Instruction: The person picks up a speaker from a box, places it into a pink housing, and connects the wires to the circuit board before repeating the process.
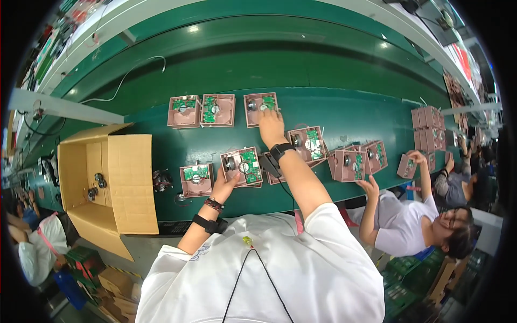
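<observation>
My left hand point(224, 186) grips the near left corner of an open pink speaker housing point(228, 160), its thumb on the near wall. Inside that housing are a green circuit board point(249, 158) and a round black speaker. My right hand point(271, 127) stretches to another pink housing point(252, 119) in the far row, fingers hooked over its near wall; its thumb is not clear. Left of that one stand two similar housings point(217, 123) with boards. Close to my left hand is one more housing point(196, 191).
An open cardboard box point(132, 185) with loose speakers stands at the left. More speakers point(161, 181) lie beside it. Pink housings point(306, 145) stand near my right forearm. At the right, a co-worker's hand point(369, 185) is near another housing point(347, 167); stacked housings point(428, 129) stand beyond.
</observation>
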The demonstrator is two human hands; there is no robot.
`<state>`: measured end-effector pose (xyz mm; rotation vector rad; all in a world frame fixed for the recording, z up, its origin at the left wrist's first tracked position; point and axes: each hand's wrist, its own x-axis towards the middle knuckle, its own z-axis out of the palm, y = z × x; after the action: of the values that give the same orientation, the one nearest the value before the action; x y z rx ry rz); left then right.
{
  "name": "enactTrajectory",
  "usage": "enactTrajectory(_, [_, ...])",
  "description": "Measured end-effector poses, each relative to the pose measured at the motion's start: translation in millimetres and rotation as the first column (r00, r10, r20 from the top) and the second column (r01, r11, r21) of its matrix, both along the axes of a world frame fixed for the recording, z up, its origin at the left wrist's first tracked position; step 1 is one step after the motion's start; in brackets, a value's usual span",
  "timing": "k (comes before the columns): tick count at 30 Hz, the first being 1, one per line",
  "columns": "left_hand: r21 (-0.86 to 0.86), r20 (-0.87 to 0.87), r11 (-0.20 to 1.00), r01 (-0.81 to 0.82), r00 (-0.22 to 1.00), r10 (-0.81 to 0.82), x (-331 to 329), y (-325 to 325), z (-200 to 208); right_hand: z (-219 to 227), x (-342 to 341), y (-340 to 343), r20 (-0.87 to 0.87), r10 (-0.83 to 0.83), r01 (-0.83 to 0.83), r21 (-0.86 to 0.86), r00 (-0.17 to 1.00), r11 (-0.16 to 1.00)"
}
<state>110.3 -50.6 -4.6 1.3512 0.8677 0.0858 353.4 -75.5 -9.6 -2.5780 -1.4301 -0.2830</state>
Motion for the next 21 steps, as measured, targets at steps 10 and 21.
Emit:
enactTrajectory(10, [0.152,-0.103,0.985,0.080,0.993,-0.065,-5.6,12.1,-14.6,97.6,61.6,-122.8,-0.410,-0.210,0.262,0.072,0.887,0.963])
enactTrajectory(21, [-0.025,-0.163,0.999,0.048,0.985,-0.051,-18.2,-5.7,-22.2,68.9,61.8,-171.9,-0.589,-0.419,0.176,-0.425,0.692,0.888])
